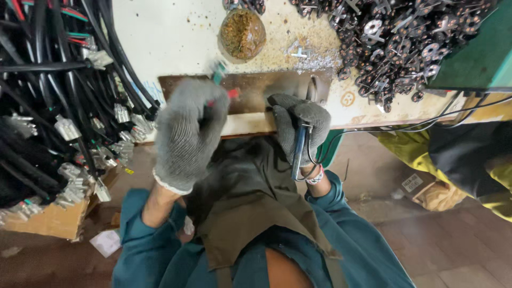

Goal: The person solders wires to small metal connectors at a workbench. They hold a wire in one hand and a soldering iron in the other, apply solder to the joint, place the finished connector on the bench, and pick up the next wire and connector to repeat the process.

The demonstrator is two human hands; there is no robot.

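Currently the left hand (pixel 188 133) is closed around red and green wire ends (pixel 224 82) at the brown plate (pixel 256 90); the right hand (pixel 300 127) grips a soldering iron (pixel 298 149). Keep wires steady.

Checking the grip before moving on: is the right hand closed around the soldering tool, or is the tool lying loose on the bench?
Closed. The gloved right hand is wrapped around the tool, whose handle and cord stick out below the fist.
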